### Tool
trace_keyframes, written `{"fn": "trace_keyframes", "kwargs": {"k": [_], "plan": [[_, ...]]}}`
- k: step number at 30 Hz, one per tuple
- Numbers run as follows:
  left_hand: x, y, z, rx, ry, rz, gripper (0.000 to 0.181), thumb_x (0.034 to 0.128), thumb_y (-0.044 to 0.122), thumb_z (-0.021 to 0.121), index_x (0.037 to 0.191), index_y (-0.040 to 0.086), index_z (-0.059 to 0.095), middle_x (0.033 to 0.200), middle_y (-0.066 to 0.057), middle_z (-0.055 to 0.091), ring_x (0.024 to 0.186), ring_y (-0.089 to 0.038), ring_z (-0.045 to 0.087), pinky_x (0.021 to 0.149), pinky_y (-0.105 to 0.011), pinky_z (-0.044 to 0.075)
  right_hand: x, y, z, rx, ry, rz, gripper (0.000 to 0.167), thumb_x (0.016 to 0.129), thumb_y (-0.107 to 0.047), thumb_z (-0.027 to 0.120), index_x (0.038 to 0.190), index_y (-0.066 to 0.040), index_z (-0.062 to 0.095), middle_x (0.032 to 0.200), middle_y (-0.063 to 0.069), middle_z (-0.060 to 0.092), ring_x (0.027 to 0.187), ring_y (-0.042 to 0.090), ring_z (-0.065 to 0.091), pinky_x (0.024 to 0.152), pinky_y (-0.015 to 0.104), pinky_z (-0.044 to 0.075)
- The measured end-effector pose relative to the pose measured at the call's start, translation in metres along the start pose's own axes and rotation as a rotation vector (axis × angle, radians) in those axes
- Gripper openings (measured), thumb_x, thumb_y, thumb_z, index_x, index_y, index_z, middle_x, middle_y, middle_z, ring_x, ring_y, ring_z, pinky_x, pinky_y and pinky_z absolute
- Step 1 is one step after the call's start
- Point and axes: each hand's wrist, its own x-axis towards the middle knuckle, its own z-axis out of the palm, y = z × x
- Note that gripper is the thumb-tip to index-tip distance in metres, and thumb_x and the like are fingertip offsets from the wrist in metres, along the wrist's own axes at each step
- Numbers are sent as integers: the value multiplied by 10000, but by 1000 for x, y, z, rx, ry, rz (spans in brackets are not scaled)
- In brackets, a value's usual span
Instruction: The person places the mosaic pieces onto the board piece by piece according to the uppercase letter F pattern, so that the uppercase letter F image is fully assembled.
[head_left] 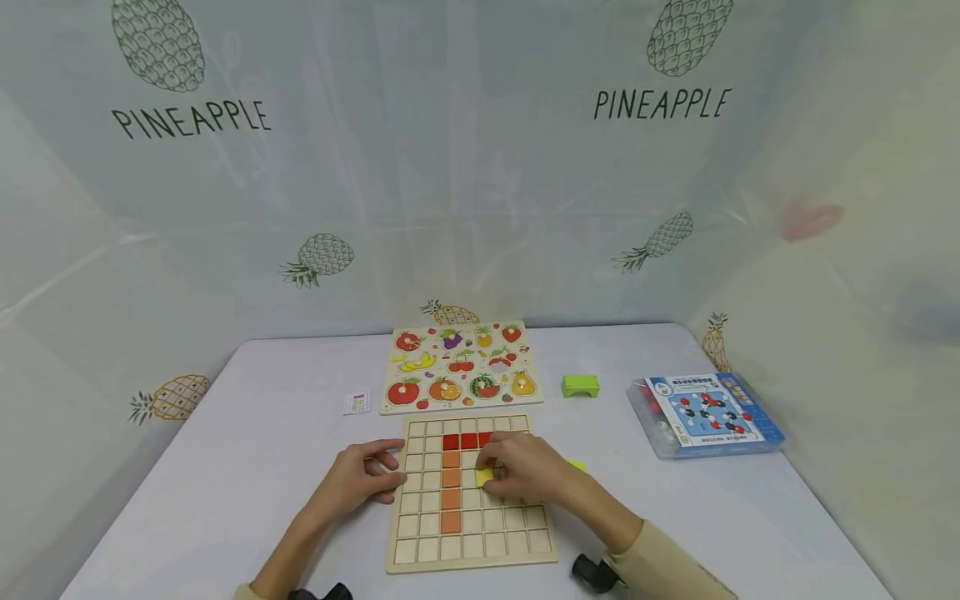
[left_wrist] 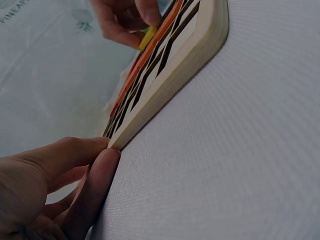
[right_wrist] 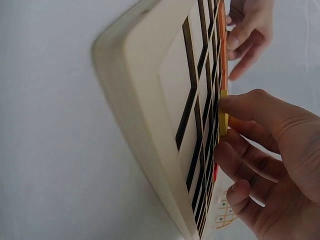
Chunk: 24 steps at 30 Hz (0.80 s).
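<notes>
A wooden grid board (head_left: pixel 472 573) lies flat, with a row of red tiles (head_left: pixel 468 441) near its far side and a column of orange tiles (head_left: pixel 451 500) running toward me. My right hand (head_left: pixel 528 468) pinches a yellow tile (head_left: pixel 483 477) at the board, right of the orange column. In the right wrist view the thumb presses on that yellow tile (right_wrist: pixel 223 115); whether it is seated in a square cannot be told. The fingertips of my left hand (head_left: pixel 360 477) touch the board's left edge, thumb and forefinger apart along it.
Behind the board lies a fruit picture puzzle (head_left: pixel 461 367). A small white card (head_left: pixel 357 403) is left of it, a green block (head_left: pixel 581 386) right. Farther right sits a boxed molecule set (head_left: pixel 705 417). Something yellow (head_left: pixel 576 464) shows beyond my right wrist.
</notes>
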Motion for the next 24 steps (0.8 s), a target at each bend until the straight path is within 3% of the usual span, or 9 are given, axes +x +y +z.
{"fn": "trace_keyframes", "kwargs": {"k": [11, 24], "plan": [[-1, 0, 0, -1, -1, 3, 585, 807, 115, 795, 1331, -9, 566, 951, -126, 608, 630, -156, 670, 574, -320, 642, 12, -6, 6, 19, -18, -12, 166, 853, -262, 758, 1010, -212, 746, 964, -91, 662, 756, 32, 515, 670, 127, 454], [0, 1, -1, 8, -4, 10, 585, 814, 121, 792, 1335, -11, 561, 962, -132, 607, 620, -147, 673, 573, -313, 641, 16, -7, 8, 53, -49, 42, 183, 850, -277, 772, 1022, -220, 744, 980, -109, 656, 787, 52, 548, 696, 133, 478]]}}
